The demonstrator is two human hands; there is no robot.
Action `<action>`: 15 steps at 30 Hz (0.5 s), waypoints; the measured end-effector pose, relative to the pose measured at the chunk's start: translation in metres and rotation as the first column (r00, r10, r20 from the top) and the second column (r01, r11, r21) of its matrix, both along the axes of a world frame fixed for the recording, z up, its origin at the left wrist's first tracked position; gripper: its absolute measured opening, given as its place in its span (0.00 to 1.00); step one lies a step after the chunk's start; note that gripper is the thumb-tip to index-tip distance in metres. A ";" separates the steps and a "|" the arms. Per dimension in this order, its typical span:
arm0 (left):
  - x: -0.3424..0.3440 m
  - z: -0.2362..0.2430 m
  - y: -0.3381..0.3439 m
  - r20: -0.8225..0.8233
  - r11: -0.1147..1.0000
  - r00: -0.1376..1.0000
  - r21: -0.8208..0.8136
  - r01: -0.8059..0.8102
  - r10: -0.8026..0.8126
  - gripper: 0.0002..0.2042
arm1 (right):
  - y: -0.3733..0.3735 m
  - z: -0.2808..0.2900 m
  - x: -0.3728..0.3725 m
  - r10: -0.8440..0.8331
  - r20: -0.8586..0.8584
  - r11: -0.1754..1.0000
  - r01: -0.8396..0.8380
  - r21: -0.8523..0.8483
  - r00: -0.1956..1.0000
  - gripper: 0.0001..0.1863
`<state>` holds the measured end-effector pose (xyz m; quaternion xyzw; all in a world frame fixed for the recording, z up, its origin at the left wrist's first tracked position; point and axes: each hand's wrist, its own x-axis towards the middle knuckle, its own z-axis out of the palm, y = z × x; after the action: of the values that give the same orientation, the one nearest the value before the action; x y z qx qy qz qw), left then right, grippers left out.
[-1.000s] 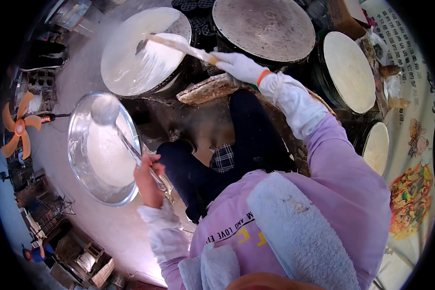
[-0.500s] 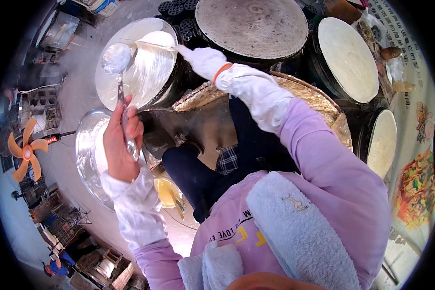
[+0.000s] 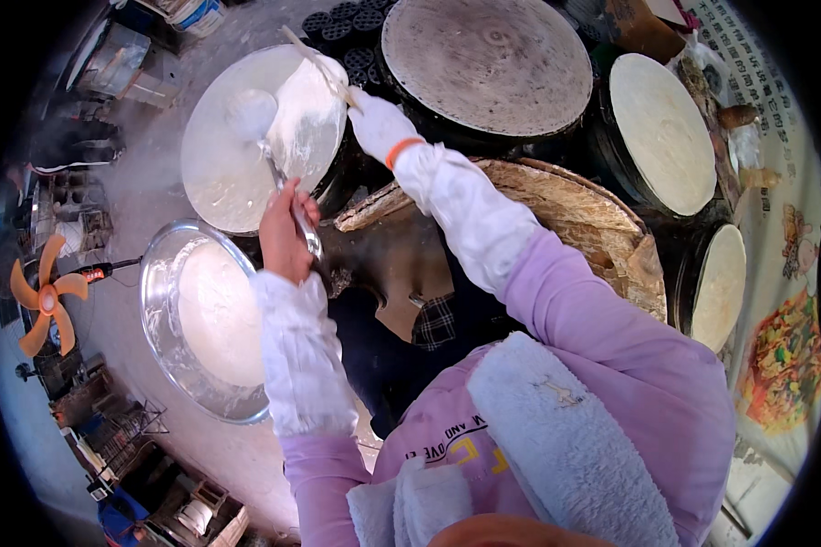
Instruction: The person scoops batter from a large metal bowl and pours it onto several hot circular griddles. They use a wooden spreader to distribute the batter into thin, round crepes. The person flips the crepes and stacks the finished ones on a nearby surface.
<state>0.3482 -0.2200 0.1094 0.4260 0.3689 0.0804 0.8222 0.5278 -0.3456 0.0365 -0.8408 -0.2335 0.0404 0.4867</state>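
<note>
A round griddle (image 3: 219, 164) at upper left carries pale batter (image 3: 296, 118), thicker and whiter on its right part, with steam around it. My bare left hand (image 3: 287, 228) grips the handle of a metal ladle (image 3: 254, 117), whose whitish head is over the griddle. My gloved right hand (image 3: 381, 121) holds a thin wooden spreader (image 3: 315, 56) across the griddle's upper right. A steel basin (image 3: 160, 314) of white batter (image 3: 219, 305) sits below the griddle, left of my left forearm.
A dark-topped griddle (image 3: 486, 56) is at top centre, pale ones (image 3: 659, 135) (image 3: 716, 287) at right, and perforated coal briquettes (image 3: 333, 27) behind. A worn curved board (image 3: 593, 219) borders my lap. An orange fan (image 3: 47, 298) stands at far left, near assorted clutter (image 3: 160, 483).
My left hand has lifted the ladle from the basin to the griddle and then shifted rightward. My right hand has moved left, and the spreader now angles steeply toward the griddle's back.
</note>
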 end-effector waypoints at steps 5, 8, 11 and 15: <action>-0.073 0.047 -0.012 -0.017 0.985 0.999 -0.165 -0.041 0.038 0.09 | 0.032 0.021 -0.030 0.199 -0.250 0.977 -0.174 0.120 0.948 0.24; -0.105 0.063 -0.020 -0.003 0.997 1.000 -0.079 0.025 -0.025 0.12 | 0.050 0.015 -0.064 0.332 -0.157 0.942 -0.334 0.013 0.930 0.25; -0.123 0.084 -0.031 -0.035 0.998 0.998 -0.047 -0.050 0.048 0.16 | 0.029 0.036 -0.060 0.305 -0.152 0.938 -0.324 -0.125 0.940 0.22; -0.121 0.089 -0.034 -0.023 0.998 0.999 -0.049 -0.038 0.037 0.17 | -0.033 0.010 -0.023 0.046 -0.034 0.999 -0.046 0.012 0.998 0.21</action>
<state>0.2268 -0.2539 0.1981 0.3996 0.3877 0.0822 0.8266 0.5049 -0.3786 0.0469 -0.8316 -0.2446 0.0647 0.4944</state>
